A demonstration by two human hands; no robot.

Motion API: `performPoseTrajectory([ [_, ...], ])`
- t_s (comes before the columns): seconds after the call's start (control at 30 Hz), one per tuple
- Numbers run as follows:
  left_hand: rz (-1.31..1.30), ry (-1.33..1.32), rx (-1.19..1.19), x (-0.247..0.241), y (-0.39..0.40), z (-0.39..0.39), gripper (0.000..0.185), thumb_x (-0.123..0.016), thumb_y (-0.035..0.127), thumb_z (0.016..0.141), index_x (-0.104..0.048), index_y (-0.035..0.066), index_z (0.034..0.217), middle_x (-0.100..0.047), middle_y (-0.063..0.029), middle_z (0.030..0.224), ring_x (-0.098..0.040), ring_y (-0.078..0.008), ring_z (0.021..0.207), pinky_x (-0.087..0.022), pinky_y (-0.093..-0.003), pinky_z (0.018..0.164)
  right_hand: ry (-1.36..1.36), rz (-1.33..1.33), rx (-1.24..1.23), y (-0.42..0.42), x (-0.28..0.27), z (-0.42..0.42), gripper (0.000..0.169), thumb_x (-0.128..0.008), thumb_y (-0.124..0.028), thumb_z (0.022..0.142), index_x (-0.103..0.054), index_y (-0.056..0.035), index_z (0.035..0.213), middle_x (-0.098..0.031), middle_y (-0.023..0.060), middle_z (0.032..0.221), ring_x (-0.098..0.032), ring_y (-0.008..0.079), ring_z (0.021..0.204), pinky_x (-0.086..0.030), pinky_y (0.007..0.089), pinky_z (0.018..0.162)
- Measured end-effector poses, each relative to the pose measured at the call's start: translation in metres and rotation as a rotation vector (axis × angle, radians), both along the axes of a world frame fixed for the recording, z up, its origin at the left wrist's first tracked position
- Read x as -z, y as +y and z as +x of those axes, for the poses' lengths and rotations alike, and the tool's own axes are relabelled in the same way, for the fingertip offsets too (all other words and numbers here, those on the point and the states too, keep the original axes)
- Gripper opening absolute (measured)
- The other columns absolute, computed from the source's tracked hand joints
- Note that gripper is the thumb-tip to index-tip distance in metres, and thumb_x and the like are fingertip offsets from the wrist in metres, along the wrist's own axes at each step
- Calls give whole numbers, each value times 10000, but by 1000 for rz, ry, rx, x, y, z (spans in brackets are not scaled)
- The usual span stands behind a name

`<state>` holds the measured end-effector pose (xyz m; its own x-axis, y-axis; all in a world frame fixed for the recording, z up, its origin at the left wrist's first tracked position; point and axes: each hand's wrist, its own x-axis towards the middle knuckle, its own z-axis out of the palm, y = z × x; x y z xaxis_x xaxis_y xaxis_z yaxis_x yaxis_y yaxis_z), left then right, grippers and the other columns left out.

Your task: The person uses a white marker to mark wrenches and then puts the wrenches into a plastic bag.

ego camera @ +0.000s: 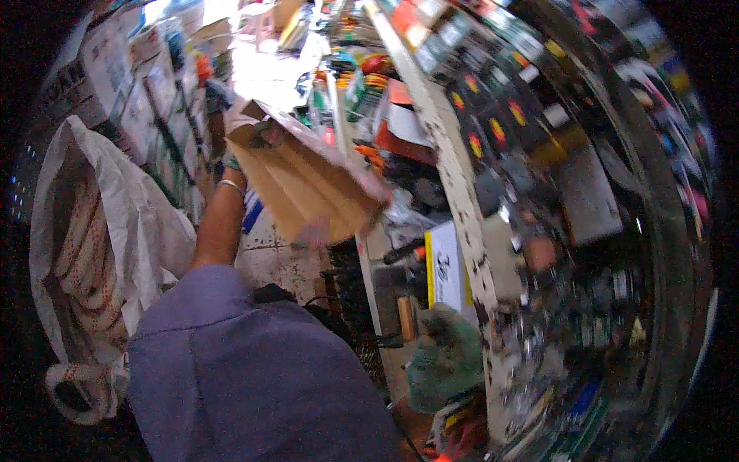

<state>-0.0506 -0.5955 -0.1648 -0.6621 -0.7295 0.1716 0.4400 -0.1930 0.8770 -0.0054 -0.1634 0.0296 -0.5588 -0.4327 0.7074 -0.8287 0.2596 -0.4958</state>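
Observation:
My left arm reaches forward from a purple-grey sleeve, a bangle at its wrist. My left hand (232, 161), in a greenish glove, is mostly hidden behind a brown cardboard box (300, 185). It grips that box at its near left side. The box is tilted, and its bare inner walls face me. Lower right, my right hand (444, 358) wears a grey-green glove. It is beside a white shelf post (470, 219), just below a white box with a yellow edge (447, 263). Its fingers are blurred, so I cannot tell whether it holds anything.
A white woven sack (138, 213) with coiled rope (86, 265) inside stands at left. Crowded shelves with blurred packaged goods (496, 124) fill the right side. Orange-and-black items (369, 156) lie behind the post. Worn floor tiles (268, 265) show below the cardboard box.

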Motion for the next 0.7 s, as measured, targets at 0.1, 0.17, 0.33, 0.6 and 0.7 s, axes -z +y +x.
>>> performPoseTrajectory([
  [0.1,43,-99,-153,38,-38,34,521,-452,291,843,-345,29,1280,-420,-120,1267,-414,-263,1150,-326,-386,987,-235,163,-187,-42,30,-41,337,-646,-156,774,-553,-27,1071,-624,108,917,-598,208,832,-468,317,746],
  [0.17,85,-147,-201,65,-47,40,521,-450,294,844,-344,31,1282,-417,-119,1270,-409,-262,1154,-322,-385,991,-363,269,-216,-56,51,-59,356,-640,-131,779,-536,-16,1100,-618,106,946,-591,206,866,-465,319,770],
  [0.33,140,-252,-340,111,-78,70,523,-443,300,847,-340,34,1285,-409,-115,1279,-399,-261,1165,-313,-383,999,-804,319,-228,-74,104,-74,342,-607,-66,796,-524,-11,1123,-613,106,967,-589,188,873,-475,300,757],
  [0.6,216,-332,-425,156,-106,76,525,-433,311,853,-333,40,1291,-397,-109,1293,-383,-259,1183,-297,-379,1012,-1213,356,-309,-120,138,-113,335,-580,-64,819,-518,-20,1145,-604,84,982,-565,156,895,-461,270,777],
  [0.7,244,-345,-412,173,-126,60,526,-429,315,855,-331,42,1293,-392,-107,1299,-377,-258,1190,-292,-378,1017,-1032,502,-384,-161,135,-132,339,-577,-55,827,-511,-32,1159,-599,57,987,-556,123,871,-454,239,757],
])
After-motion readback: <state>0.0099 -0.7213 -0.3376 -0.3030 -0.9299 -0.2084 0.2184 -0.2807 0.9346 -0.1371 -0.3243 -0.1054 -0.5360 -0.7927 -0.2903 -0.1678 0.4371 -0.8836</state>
